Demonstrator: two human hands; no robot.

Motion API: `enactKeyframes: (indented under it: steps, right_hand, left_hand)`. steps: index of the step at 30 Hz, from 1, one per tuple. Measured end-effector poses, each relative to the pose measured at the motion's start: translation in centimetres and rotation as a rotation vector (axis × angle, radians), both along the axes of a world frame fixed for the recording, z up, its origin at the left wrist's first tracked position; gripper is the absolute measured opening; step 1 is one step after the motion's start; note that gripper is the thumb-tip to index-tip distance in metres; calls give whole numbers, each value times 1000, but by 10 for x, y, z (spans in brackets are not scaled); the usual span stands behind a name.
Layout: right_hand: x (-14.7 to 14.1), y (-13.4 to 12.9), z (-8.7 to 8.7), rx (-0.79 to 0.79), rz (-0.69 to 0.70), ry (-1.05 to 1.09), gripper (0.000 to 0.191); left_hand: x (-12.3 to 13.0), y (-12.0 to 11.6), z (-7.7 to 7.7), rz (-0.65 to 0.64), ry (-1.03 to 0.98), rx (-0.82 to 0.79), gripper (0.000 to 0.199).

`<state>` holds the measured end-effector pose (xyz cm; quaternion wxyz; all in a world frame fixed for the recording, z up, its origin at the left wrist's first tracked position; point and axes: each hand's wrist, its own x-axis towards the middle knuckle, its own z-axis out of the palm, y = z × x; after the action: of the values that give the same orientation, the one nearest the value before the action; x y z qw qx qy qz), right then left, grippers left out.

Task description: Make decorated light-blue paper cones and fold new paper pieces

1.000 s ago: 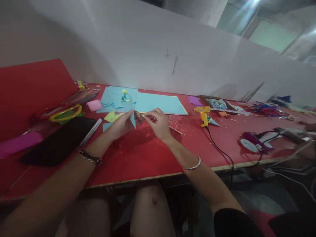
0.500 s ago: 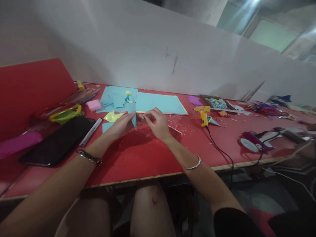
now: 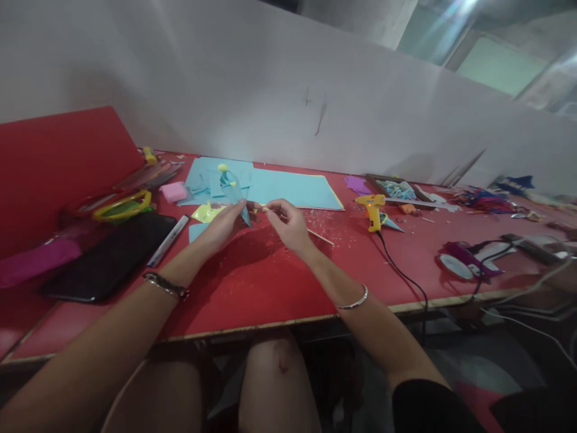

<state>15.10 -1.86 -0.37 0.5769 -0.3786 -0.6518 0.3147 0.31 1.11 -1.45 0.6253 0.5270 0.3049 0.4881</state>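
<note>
Between the fingers of my left hand (image 3: 225, 225) is a blue paper cone (image 3: 235, 192), its point tilted down toward me. A small yellow ball (image 3: 222, 168) and thin curled blue strips show at its upper end. My right hand (image 3: 288, 224) is closed in a pinch just right of the cone, with a tiny yellowish piece (image 3: 265, 209) at the fingertips. A thin stick (image 3: 321, 237) lies on the table by my right wrist. Light blue sheets (image 3: 293, 187) and a yellow scrap (image 3: 205, 213) lie behind and beside my hands.
On the right, a yellow glue gun (image 3: 371, 210) stands with its cord (image 3: 406, 275) running over the table edge. A black phone-like slab (image 3: 112, 258), a white marker (image 3: 167, 242) and a pink block (image 3: 174, 192) lie left. A tray of scraps (image 3: 396, 187) sits at the back.
The cone has tilted, its top leaning further left and its tip moving slightly up. A small yellowish piece now shows at my right fingertips. Both hands stay in nearly the same place.
</note>
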Motion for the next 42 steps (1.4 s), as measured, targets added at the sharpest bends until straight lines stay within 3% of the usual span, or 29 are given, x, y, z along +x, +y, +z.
enactKeyframes:
  steps: [7, 14, 30, 42]
  right_hand:
    - [3, 6, -2, -159, 108, 117, 16]
    - [5, 9, -4, -275, 93, 198, 15]
    - [4, 11, -6, -366, 131, 347, 23]
    - [5, 14, -8, -389, 166, 480, 17]
  left_hand:
    - [2, -2, 2, 1, -17, -23, 29]
    - [1, -5, 5, -16, -30, -28, 28]
    - [-1, -5, 2, -70, 53, -10, 34]
    - [1, -5, 2, -85, 3, -16, 33]
